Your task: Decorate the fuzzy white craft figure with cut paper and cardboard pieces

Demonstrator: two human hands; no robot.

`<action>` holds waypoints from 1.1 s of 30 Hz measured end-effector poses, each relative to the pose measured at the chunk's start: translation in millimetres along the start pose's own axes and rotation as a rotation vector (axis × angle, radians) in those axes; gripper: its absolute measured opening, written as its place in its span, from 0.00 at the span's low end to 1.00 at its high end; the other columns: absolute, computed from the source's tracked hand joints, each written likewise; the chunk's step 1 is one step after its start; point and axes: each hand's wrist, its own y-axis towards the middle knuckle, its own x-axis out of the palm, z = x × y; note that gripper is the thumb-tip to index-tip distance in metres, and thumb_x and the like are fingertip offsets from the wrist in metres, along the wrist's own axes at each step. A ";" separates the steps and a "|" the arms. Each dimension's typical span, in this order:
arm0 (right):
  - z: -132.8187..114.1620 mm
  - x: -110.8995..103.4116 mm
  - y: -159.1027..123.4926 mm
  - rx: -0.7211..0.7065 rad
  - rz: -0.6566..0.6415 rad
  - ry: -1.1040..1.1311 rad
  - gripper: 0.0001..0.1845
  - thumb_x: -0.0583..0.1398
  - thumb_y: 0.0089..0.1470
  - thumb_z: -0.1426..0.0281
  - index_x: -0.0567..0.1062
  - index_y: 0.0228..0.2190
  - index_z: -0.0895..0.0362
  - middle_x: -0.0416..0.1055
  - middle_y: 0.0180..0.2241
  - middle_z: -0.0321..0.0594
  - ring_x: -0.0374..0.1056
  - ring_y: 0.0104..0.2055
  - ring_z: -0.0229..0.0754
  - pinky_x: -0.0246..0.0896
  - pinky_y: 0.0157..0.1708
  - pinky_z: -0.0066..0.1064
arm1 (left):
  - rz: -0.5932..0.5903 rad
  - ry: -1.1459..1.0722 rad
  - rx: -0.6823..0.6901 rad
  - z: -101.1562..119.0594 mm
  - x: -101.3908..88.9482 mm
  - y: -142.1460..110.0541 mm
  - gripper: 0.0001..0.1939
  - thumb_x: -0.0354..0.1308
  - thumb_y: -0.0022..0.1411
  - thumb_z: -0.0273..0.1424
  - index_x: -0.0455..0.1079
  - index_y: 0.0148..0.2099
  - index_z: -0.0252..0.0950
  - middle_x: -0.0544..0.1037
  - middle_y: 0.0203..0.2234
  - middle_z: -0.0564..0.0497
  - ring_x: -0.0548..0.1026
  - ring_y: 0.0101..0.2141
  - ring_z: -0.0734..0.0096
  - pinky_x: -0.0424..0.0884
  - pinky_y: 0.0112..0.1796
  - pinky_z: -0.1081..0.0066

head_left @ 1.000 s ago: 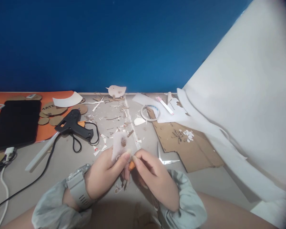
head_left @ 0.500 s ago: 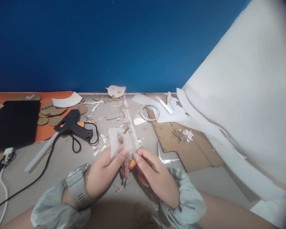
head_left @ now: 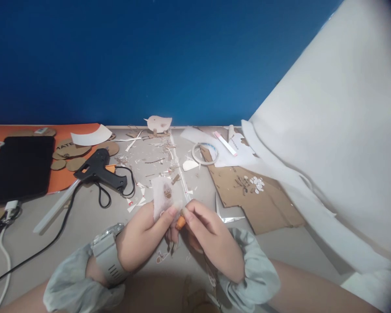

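From my remote view I see the left hand [head_left: 138, 237], low and just left of the middle of the frame, pinching a whitish piece [head_left: 159, 204] between thumb and fingers, a brown patch showing on its upper part; the right hand [head_left: 213, 239], beside it at lower middle, is drawn in narrow on a small orange piece [head_left: 180, 223]. The two look apart to me, though the fingertips hide where they come closest. As for progress, a pale bird cutout [head_left: 159, 124] stands upright at upper middle, small white discs [head_left: 258, 184] lie cut out at right on the cardboard sheet [head_left: 263, 213], and scraps [head_left: 142, 191] litter the centre; I judge much cutting done, while the whitish piece looks unfinished, and how much is left I cannot tell. The back edge of the table [head_left: 299, 256] meets the blue wall [head_left: 195, 65] behind the bird. I would mind the metal blades [head_left: 231, 220] just beyond the right hand and the cord of the glue gun [head_left: 99, 169] at left; the easiest room for moving seems to me the tabletop at lower right, below the cardboard
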 end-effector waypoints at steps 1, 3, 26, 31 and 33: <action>-0.6 0.5 0.0 -0.003 -0.004 -0.002 0.17 0.48 0.62 0.58 0.65 0.28 0.56 0.68 0.26 0.34 0.51 0.17 0.29 0.46 0.15 0.23 | 0.000 0.010 0.000 0.2 0.0 0.1 0.26 0.42 0.67 0.39 0.67 0.19 0.35 0.70 0.13 0.54 0.69 0.19 0.76 0.66 0.28 0.76; -1.8 1.5 0.2 -0.012 -0.007 -0.009 0.18 0.47 0.62 0.59 0.65 0.28 0.55 0.68 0.26 0.34 0.51 0.17 0.29 0.45 0.15 0.23 | 0.008 0.028 -0.002 0.9 -0.1 0.3 0.26 0.42 0.67 0.39 0.66 0.19 0.36 0.71 0.14 0.54 0.69 0.19 0.75 0.67 0.29 0.75; 1.4 -3.0 -0.7 -0.011 -0.036 -0.076 0.16 0.47 0.63 0.60 0.65 0.28 0.55 0.68 0.26 0.34 0.52 0.16 0.29 0.46 0.14 0.22 | 0.013 0.127 0.070 -3.4 -1.1 0.6 0.24 0.42 0.67 0.36 0.67 0.21 0.36 0.74 0.15 0.56 0.71 0.21 0.76 0.66 0.32 0.75; 3.6 -7.7 -0.4 0.018 -0.049 -0.106 0.17 0.48 0.62 0.58 0.65 0.28 0.55 0.59 0.16 0.28 0.50 0.14 0.30 0.46 0.14 0.23 | 0.017 0.223 0.109 -2.4 -2.5 0.8 0.22 0.43 0.67 0.34 0.62 0.20 0.38 0.73 0.15 0.57 0.72 0.22 0.75 0.65 0.35 0.75; 4.1 -10.0 -0.3 0.021 -0.060 -0.124 0.17 0.48 0.62 0.58 0.65 0.28 0.55 0.55 0.14 0.26 0.50 0.14 0.30 0.46 0.15 0.24 | 0.022 0.259 0.133 -2.3 -2.9 0.6 0.21 0.43 0.67 0.34 0.62 0.21 0.38 0.74 0.15 0.57 0.73 0.24 0.75 0.65 0.35 0.76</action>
